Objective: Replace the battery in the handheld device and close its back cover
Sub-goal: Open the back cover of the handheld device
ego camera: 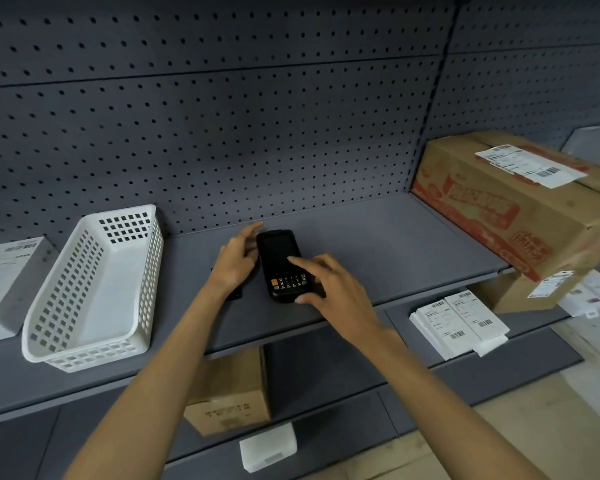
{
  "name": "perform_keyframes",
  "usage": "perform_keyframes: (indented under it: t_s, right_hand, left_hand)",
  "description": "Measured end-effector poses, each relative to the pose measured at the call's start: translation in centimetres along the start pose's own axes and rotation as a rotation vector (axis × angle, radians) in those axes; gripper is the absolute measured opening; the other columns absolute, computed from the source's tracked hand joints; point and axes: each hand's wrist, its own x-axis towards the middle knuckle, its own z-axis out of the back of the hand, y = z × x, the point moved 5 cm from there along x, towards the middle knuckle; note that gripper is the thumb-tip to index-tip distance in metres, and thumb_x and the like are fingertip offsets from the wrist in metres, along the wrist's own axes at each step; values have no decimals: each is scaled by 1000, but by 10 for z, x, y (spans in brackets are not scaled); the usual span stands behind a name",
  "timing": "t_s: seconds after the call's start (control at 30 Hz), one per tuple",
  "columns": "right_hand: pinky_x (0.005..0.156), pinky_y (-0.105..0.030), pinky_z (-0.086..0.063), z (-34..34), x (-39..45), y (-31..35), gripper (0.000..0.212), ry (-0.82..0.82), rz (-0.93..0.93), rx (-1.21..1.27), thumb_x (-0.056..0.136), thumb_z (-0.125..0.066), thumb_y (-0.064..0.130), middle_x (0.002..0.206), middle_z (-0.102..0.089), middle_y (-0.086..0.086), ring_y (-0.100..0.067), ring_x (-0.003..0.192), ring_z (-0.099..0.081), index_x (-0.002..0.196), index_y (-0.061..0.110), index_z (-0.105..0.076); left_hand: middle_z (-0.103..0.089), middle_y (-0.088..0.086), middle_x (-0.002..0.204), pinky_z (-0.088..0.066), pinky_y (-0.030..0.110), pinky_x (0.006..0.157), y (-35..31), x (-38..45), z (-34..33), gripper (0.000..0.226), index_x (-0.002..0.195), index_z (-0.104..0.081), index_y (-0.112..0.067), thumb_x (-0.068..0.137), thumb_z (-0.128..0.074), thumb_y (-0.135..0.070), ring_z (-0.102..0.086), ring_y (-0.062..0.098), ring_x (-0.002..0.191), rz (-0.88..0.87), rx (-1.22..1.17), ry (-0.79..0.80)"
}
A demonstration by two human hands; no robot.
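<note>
Head view, from left to right: a white box with printed labels (4,275) sits at the far left of the grey shelf (378,244), and just beside it stands an empty white perforated basket (94,289). Next comes my left hand (234,259), fingers loosely curved and open, resting against the left edge of the handheld device (283,265); a dark flat piece (235,293) peeks out under my wrist, but I cannot tell what it is. The black device lies flat on the shelf, screen and keypad facing up, near the pegboard back wall (222,133). My right hand (329,285) is spread over its lower right side, index fingertip on the screen and thumb at the bottom corner, not closed around it. Further right, a cardboard box with red print (499,202) sits on the shelf, with white labelled packets (459,323) on the shelf below.
</note>
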Motion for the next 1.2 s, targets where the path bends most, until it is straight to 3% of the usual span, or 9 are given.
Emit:
perform_keyframes:
  t_s: [0.2, 0.4, 0.6, 0.7, 0.77, 0.83, 1.0, 1.13, 1.2]
  right_hand:
    - [83, -35, -57, 4, -2, -3, 92, -37, 6, 103, 79, -76, 29, 116, -57, 6, -9, 100, -58, 150, 44, -20]
    - [83, -38, -57, 9, 6, -9, 65, -65, 35, 206, 81, -73, 35, 115, -63, 5, -11, 103, -62, 140, 33, -45]
    - [86, -32, -56, 18, 16, -8, 42, -74, 52, 336, 82, -72, 38, 113, -66, 7, -6, 102, -64, 118, 23, -58]
    - [87, -25, -54, 30, 22, -3, 46, -63, 48, 407, 83, -71, 36, 106, -63, 16, 0, 98, -61, 124, 22, -55]
    - [86, -22, -53, 34, 25, -1, 56, -45, 44, 430, 85, -69, 37, 98, -58, 20, 0, 93, -60, 135, 24, -47]
    - [84, -19, -53, 37, 27, 0, 63, -41, 57, 452, 87, -67, 35, 94, -61, 14, -3, 88, -62, 142, 27, -38]
    - [81, -17, -53, 37, 26, 3, 72, -20, 65, 534, 92, -63, 27, 87, -65, 7, -5, 84, -65, 150, 38, -23]
    - [90, -25, -55, 34, 21, 5, 60, 30, 64, 578, 95, -59, 24, 118, -68, 2, -6, 101, -67, 147, 39, -31]
    - [90, -26, -55, 33, 19, 4, 57, 30, 65, 583, 93, -61, 26, 119, -69, 1, -5, 101, -68, 144, 35, -37]
  left_hand:
    - [-56, 2, 121, -43, 31, 109, -7, 2, 2, 63, 146, -43, -16, 92, -41, 17, -57, 20, 123, -4, -33, -15]
    - [-57, 6, 120, -47, 26, 105, -15, 7, 8, 64, 140, -49, -20, 91, -37, 18, -64, 15, 107, 0, -147, -87]
    - [-52, 20, 126, -44, 1, 85, -34, 10, 18, 58, 137, -52, -17, 92, -39, 17, -60, 0, 94, -41, -205, -150]
    - [-52, 15, 125, -46, 8, 91, -40, 11, 23, 54, 135, -53, -22, 95, -42, 12, -57, -15, 91, -60, -228, -175]
    - [-56, 3, 116, -46, 29, 105, -39, 12, 27, 51, 131, -56, -30, 96, -46, 6, -57, -1, 106, -55, -263, -200]
    - [-56, -6, 106, -45, 42, 107, -38, 12, 29, 51, 128, -58, -31, 94, -47, 5, -56, 12, 108, -34, -318, -225]
    - [-52, -1, 114, -45, 44, 103, -40, 7, 23, 45, 125, -60, -26, 94, -43, 2, -54, 19, 113, -39, -397, -202]
    - [-53, 2, 126, -47, 39, 95, -36, 3, 17, 41, 124, -61, -35, 96, -49, -8, -54, 23, 114, -41, -394, -188]
    - [-55, 4, 126, -46, 30, 90, -36, 2, 14, 39, 125, -61, -35, 97, -52, -9, -55, 20, 112, -53, -398, -179]
